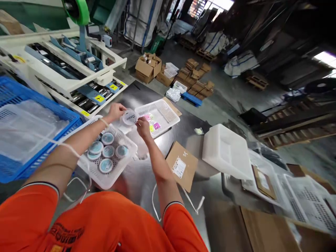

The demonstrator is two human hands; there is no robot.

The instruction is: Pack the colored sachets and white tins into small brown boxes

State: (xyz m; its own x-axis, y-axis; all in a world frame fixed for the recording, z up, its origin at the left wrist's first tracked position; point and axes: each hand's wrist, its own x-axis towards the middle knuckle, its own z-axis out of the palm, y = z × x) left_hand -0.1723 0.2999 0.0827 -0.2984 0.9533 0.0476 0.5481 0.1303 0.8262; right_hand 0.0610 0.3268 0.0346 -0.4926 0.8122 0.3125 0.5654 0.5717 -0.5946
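Between my hands is a clear, round plastic lid (129, 117) with dark lettering. My left hand (116, 111) pinches its far-left edge, and my right hand (143, 127) has its fingers closed on the right edge. Below my left forearm, a white perforated basket (115, 178) holds several round tubs with pale blue tops (106, 165). Just beyond my right hand, a shallow white basket (168, 120) contains small packets in pink (156, 125) and yellow-green (151, 128). Something white and translucent lies under the lid, partly hidden.
A blue crate (15, 171) with clear plastic stands at the left, beside a roller machine (86, 80). On the metal table lie a flat cardboard piece (182, 166), a small packet (198, 131) and a white bin (227, 150). Cardboard boxes (147, 68) sit on the floor beyond.
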